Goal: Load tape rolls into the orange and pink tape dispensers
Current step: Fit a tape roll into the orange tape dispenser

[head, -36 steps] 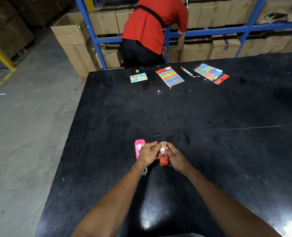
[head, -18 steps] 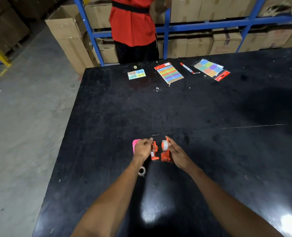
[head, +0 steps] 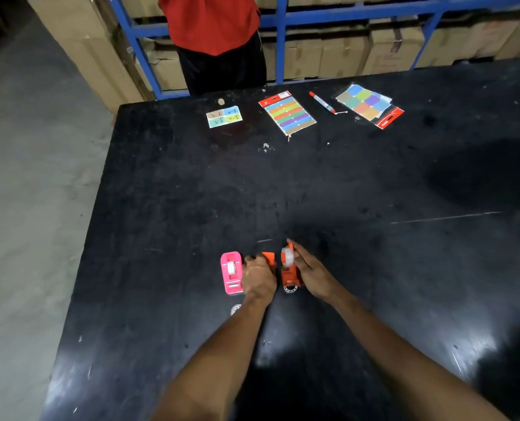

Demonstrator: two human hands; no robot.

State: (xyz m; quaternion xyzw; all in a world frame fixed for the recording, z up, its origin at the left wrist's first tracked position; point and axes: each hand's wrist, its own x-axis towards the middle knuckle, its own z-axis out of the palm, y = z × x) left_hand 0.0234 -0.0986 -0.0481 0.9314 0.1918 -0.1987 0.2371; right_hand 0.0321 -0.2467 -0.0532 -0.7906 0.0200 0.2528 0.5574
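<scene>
The pink tape dispenser (head: 231,273) lies on the black table (head: 167,208) with a white tape roll seated in it. Just right of it my left hand (head: 258,278) is closed on an orange dispenser piece (head: 269,259). My right hand (head: 308,270) holds the other orange dispenser half (head: 289,273), which carries a whitish tape roll (head: 287,256). The two orange parts are a little apart. An empty clear spool (head: 290,289) lies below the orange half; another clear spool (head: 235,309) peeks out by my left wrist.
At the far edge lie a small coloured card (head: 224,117), a pack of coloured strips (head: 287,113), a red marker (head: 322,102) and a pack of coloured notes (head: 368,104). A person in a red shirt (head: 213,22) stands behind the table before blue shelving with cartons.
My hands have drawn apart, splitting the orange dispenser into two parts. My left hand moved off the pink dispenser, which now shows fully. The person behind straightened up.
</scene>
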